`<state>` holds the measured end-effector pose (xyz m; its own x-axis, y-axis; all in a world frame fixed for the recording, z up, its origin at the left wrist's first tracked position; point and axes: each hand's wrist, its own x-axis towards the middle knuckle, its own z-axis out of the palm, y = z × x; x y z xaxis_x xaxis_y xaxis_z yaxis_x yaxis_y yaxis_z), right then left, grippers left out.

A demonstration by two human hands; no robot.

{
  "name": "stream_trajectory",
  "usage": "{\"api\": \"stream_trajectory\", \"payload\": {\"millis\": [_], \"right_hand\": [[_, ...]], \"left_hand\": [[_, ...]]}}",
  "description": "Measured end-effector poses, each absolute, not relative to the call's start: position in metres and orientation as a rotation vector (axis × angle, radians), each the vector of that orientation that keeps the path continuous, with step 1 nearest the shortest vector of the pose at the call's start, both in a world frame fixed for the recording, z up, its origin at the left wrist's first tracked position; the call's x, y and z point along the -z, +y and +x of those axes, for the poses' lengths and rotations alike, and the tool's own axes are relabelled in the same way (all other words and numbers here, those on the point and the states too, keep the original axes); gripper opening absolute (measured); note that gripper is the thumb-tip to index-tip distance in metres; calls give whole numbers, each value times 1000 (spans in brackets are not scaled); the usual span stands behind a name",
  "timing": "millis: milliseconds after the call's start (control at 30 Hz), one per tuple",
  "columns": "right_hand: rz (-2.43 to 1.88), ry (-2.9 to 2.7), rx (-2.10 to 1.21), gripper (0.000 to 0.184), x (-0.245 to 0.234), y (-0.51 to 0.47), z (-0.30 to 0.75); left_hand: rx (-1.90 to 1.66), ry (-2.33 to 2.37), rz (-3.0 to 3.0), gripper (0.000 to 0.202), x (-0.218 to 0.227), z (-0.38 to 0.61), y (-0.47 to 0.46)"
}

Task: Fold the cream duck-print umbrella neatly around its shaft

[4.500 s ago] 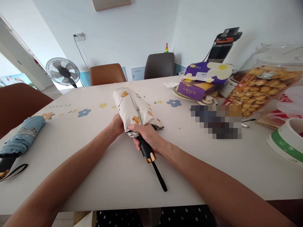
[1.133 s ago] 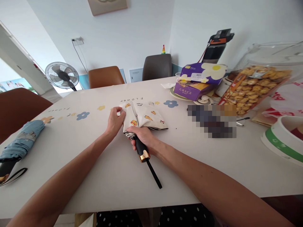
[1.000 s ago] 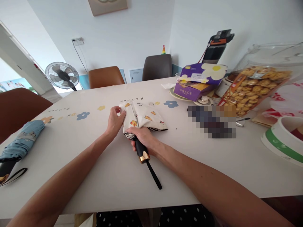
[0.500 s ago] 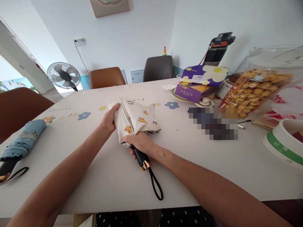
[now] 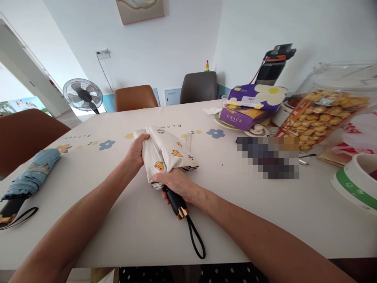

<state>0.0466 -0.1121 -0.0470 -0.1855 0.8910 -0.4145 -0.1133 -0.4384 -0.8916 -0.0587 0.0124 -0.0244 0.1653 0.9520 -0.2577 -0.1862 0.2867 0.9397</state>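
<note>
A folded cream umbrella [image 5: 165, 151] with yellow cartoon prints lies between my hands, just over the table. Its fabric is loosely gathered, and a flap juts out to the right. My left hand [image 5: 138, 149] grips the fabric along the left side, thumb on top. My right hand [image 5: 173, 184] is wrapped round the lower end of the fabric, where the black handle [image 5: 176, 201] begins. Some of its fingers are hidden beneath. A gold-coloured cap and a black wrist loop [image 5: 196, 239] hang from the handle, pointing towards me.
On the left of the white table [image 5: 123, 239] rests a blue folded umbrella [image 5: 37, 173]. To the right are purple boxes [image 5: 244, 118], a dark bottle [image 5: 272, 68], a clear snack jar [image 5: 321, 114], a white-and-green roll [image 5: 357, 188] and a blurred-out dark item [image 5: 268, 157].
The view has shifted slightly. Both hands keep their hold on the cream umbrella, whose loose flap sits a little differently; otherwise little has moved.
</note>
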Motion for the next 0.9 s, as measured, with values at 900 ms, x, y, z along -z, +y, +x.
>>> {"api": "stream_trajectory", "payload": {"millis": [900], "right_hand": [[-1460,-1509,-1464,35,44,-123,41]], "left_hand": [[-532,1052,2494,26,-5,-59,-10]]}}
